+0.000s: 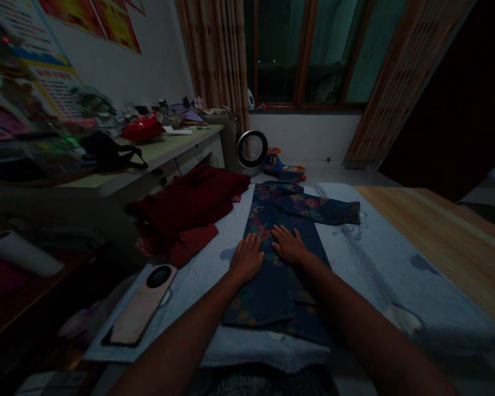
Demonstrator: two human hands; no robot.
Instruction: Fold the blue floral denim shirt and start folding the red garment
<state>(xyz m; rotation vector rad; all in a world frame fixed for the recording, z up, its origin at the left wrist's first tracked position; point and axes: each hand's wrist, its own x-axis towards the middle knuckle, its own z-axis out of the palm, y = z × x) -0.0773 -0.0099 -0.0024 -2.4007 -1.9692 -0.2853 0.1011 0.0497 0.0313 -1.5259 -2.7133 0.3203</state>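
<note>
A dark blue garment with a red and yellow flower print [268,286] lies spread on the light blue cloth [355,258] that covers the table. One sleeve stretches out to the right, while the left side looks folded inward. My left hand [247,257] rests flat on the garment's left part, fingers pointing away from me. Close beside it, my right hand [287,245] presses flat near the middle, its fingers slightly spread. Neither hand grips the fabric. To the left lies a heap of dark red clothes [190,203].
A phone in a pale pink case [138,308] lies at the cloth's near left corner. Along the left wall runs a cluttered desk [160,157]. Bare wood [441,231] shows at the right. Beyond stand a washing machine [252,148] and a blue-orange ride-on toy [286,168].
</note>
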